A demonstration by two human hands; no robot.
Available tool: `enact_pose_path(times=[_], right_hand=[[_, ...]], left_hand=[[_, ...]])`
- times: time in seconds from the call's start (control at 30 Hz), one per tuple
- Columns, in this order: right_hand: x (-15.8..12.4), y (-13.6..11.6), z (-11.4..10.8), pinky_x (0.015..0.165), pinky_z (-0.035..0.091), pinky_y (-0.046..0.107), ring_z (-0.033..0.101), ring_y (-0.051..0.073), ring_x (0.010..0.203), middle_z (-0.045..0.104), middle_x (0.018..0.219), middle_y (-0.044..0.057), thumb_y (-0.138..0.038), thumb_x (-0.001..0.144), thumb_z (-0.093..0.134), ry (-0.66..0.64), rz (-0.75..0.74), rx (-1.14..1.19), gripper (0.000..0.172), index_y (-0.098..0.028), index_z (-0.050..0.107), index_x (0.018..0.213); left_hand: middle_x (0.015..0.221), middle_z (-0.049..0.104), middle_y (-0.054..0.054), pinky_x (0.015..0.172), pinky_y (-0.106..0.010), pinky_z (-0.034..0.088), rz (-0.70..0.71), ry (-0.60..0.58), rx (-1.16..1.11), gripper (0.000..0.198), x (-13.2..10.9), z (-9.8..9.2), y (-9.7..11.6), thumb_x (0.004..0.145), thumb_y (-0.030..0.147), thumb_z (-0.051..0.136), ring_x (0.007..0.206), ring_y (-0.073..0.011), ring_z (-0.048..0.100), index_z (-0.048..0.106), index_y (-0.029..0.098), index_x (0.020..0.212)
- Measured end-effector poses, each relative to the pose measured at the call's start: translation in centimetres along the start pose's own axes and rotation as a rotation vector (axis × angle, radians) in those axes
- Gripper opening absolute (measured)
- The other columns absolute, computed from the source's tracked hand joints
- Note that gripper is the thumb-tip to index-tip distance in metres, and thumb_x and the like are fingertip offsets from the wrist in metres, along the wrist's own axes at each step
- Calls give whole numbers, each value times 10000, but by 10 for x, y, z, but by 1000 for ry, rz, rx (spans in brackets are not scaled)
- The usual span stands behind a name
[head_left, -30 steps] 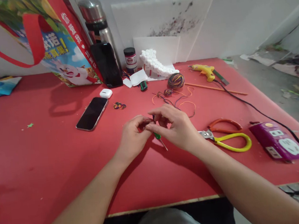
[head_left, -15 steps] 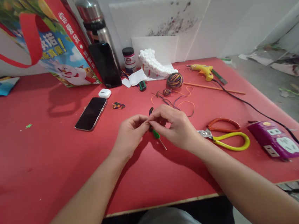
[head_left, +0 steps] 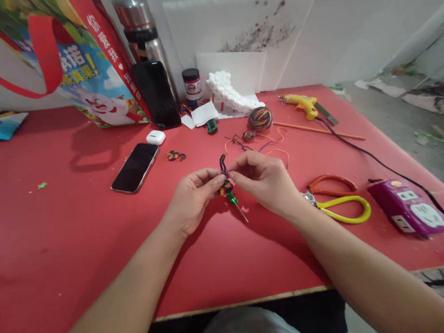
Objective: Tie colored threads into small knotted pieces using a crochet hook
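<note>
Head: knotwork (head_left: pixel 227 187), “你爱我” bag (head_left: pixel 83 70)

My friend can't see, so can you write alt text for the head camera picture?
A person's left hand pinches a small, colourful knotted cord, the right hand close beside it, over a red table with yarn and scissors.

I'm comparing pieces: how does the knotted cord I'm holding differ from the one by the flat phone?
The held cord is pinched in your left hand; the loose cord lies on the tabletop. The held cord is partly hidden, one dark end sticking out; the loose cord is uncovered. Both mix dark and orange colours.
</note>
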State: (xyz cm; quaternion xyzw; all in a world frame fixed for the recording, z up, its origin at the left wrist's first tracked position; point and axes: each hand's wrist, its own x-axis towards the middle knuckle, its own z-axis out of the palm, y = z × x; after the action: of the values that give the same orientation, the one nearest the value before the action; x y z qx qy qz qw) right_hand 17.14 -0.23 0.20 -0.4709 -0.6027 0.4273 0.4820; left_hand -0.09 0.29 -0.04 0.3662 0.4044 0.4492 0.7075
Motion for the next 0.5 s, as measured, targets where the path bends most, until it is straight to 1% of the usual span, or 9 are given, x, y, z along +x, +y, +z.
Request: enact_pose_path(times=[0.17,0.3,0.4,0.47,0.5], right_hand=[[1,3,0,581,464,274,605,129,610,687,717,1,-226,823,655,12,-49,-65,39,-202,685,831],[0,5,-1,583,468,272,592,123,614,683,746,2,-192,852,649,15,-94,-90,38,-205,684,844],[0,1,-3,585,476,271,588,118,655,678,865,24,-180,875,665,27,-234,-139,55,-212,703,850],[0,-2,-5,625,503,282,625,137,760,685,1011,63,-166,885,668,26,-366,-198,82,-216,724,853],[1,-3,-6,676,526,298,650,156,843,690,1084,82,-158,887,669,20,-424,-221,94,-218,732,851]], left_hand=[[758,731,-8,716,-246,494,9,4,23,333,2,-2,-3,662,439,959,700,-108,623,777,178,759],[771,735,-6,740,-240,497,16,0,61,301,2,-2,-3,643,386,973,729,-109,633,794,185,779],[757,728,-5,735,-245,490,40,7,115,279,-1,-1,-1,642,373,965,721,-110,623,794,185,756],[737,716,-6,719,-257,483,49,-7,170,260,-3,0,0,673,383,939,701,-117,612,785,184,736],[733,713,-9,717,-267,484,49,-21,204,250,-4,0,1,689,383,923,698,-124,611,782,182,735]])
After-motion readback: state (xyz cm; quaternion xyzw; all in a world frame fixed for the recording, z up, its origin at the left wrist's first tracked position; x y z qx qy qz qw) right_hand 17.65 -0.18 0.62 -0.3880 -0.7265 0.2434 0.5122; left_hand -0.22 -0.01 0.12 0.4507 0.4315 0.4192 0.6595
